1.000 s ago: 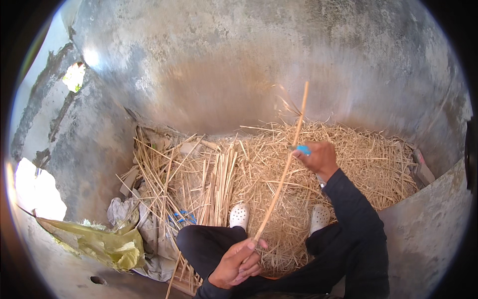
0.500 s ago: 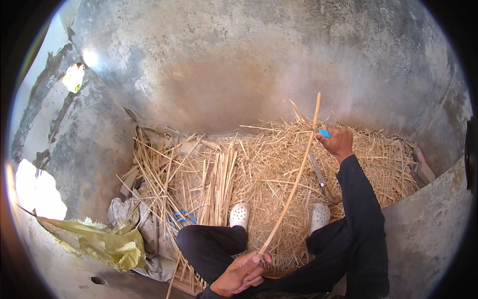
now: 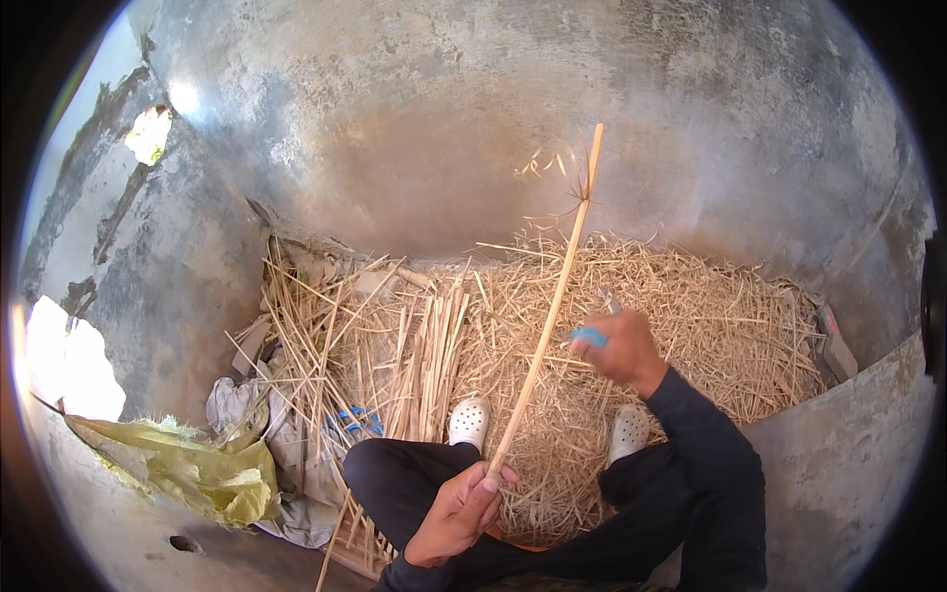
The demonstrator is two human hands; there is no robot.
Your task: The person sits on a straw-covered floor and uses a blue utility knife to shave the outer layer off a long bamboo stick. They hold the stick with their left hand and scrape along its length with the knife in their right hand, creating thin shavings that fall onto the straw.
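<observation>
My left hand [image 3: 459, 515] is closed around the lower end of a long, pale bamboo strip [image 3: 541, 355]. The strip slants up and away, its far end raised in front of the wall. Thin curled shavings [image 3: 564, 180] stick out from it near the top. To the right of the strip, apart from it, is my right hand [image 3: 629, 350], slightly blurred with its fingers curled. A small blue piece [image 3: 590, 336] shows at those fingers; whether worn or held is unclear. Just beyond them a bit of a knife blade [image 3: 611, 300] shows; the remainder is hidden by the hand.
Straw-like shavings [image 3: 730, 316] cover the floor between my white clogs [image 3: 469, 422] and the concrete wall [image 3: 444, 148]. At left lie several cut strips [image 3: 429, 350], a blue item [image 3: 355, 422] and a yellowish sack [image 3: 197, 464]. A low wall [image 3: 829, 474] rises at right.
My right hand has left the upper part of the strip and come down and left, over the knife on the shavings. The strip's far end has swung up and left; my left hand rose slightly.
</observation>
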